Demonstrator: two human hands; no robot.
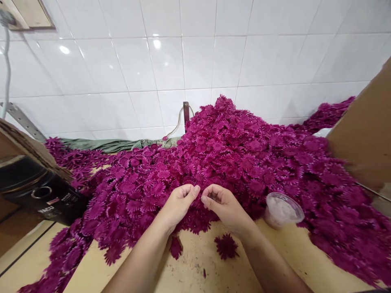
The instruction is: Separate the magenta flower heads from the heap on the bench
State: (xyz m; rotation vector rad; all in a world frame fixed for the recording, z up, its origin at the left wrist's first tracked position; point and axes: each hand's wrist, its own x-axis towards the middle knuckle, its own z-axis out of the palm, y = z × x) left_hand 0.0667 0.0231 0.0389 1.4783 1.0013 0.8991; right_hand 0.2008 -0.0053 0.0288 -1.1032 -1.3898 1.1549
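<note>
Over the tabletop point(198, 254): left hand point(181, 202) and right hand point(224, 203) nearly meet, each curled into a pinch (holding anything? can't tell).
Purple flowers point(241, 152): piled high behind both hands, spread wide!
Clear tub point(282, 213): near the right hand.

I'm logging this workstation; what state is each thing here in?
Left hand: pinched; any held item not visible
Right hand: loosely pinched; any held item not visible
Heap of magenta flower heads: loose, spread on the table
Separate flower head: lying apart from the heap
Clear plastic tub: appears open, whitish contents
Black vacuum bottle: slanted in view, true tilt unclear
White plug: appears seated in the wall socket
</note>
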